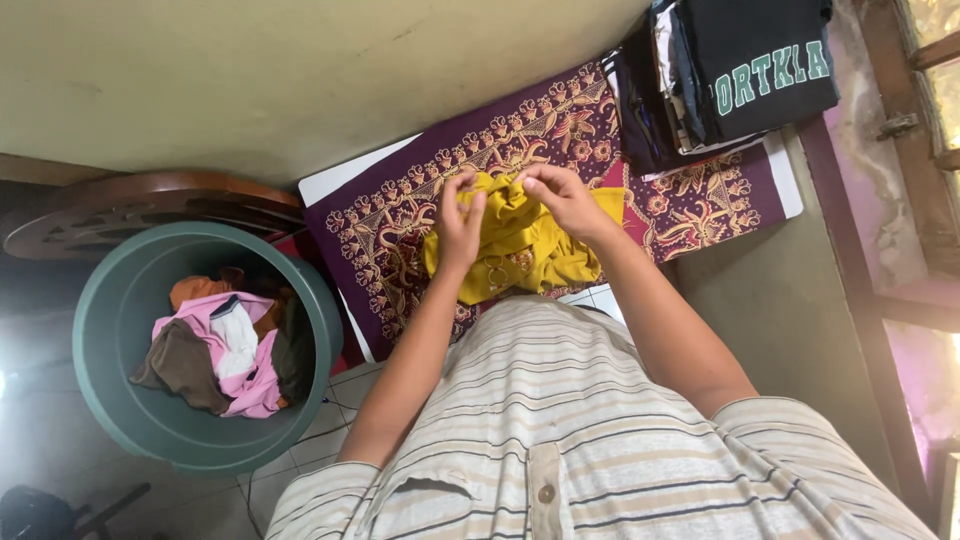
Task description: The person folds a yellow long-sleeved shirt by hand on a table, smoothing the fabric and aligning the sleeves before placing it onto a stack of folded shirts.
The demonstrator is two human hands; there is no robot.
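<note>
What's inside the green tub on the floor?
The green tub holds a heap of clothes: pink, white, brown, orange and dark pieces. Whatever lies beneath the heap is covered.

Left hand (461, 222), right hand (565, 197) raised, seemingly pinching.

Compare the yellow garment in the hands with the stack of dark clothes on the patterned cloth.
The yellow garment is bunched and loose; the dark stack is folded flat. The yellow garment is gripped by the left hand and right hand; the stack lies untouched at the far end. The garment is one bright piece; the stack holds several dark ones. Both sit over the patterned cloth.
</note>
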